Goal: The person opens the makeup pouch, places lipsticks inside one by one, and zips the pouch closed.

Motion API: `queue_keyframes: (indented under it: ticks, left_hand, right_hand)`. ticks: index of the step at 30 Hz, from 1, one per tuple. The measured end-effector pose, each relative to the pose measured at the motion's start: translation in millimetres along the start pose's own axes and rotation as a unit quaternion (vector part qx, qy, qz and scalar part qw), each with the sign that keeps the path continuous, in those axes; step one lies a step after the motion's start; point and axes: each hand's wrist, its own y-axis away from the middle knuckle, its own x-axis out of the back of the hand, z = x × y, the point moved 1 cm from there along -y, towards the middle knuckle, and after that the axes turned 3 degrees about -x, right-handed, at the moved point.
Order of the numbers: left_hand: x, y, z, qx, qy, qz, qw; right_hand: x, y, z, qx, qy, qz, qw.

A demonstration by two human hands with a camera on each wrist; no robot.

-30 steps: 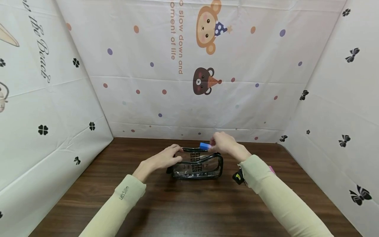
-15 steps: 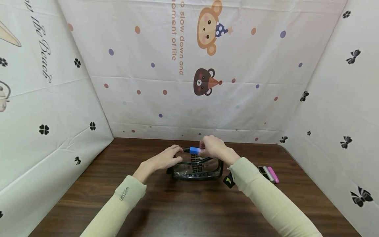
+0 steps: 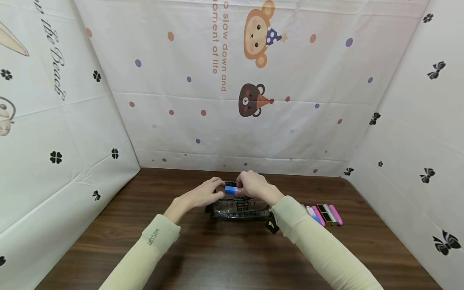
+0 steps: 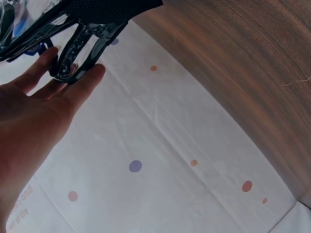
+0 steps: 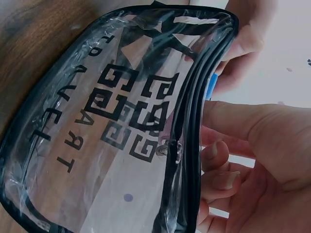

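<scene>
A clear pouch (image 3: 241, 212) with black trim and dark lettering stands on the wooden table. At its left end, my left hand (image 3: 200, 195) holds the rim between thumb and fingers. In the left wrist view, fingertips touch the black edging of the pouch (image 4: 73, 63). My right hand (image 3: 255, 186) pinches the pink end of a small blue-to-pink stick-shaped item (image 3: 230, 190), which lies level at the pouch's opening. Its blue part (image 5: 212, 86) shows just beyond the rim in the right wrist view. The pouch's zip edge hides some of the right fingertips.
Several slim tubes and sticks (image 3: 335, 215), pink, silver, black and blue, lie side by side right of the pouch, partly behind the right sleeve (image 3: 308, 231). A small black device (image 3: 272, 225) sits by the right wrist. Printed cloth walls surround the table.
My right hand has moved left and slightly down with the blue-to-pink item, over the pouch's opening. The left hand stays on the rim. More tubes at the right have come into sight.
</scene>
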Motion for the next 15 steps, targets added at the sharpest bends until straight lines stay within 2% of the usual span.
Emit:
queue_keyframes:
  ticks: [15]
  left_hand:
    - [0.6, -0.7, -0.1, -0.005, -0.003, -0.005, 1.0000]
  right_hand:
    - [-5.9, -4.4, -11.8, 0.015, 0.013, -0.009, 0.9998]
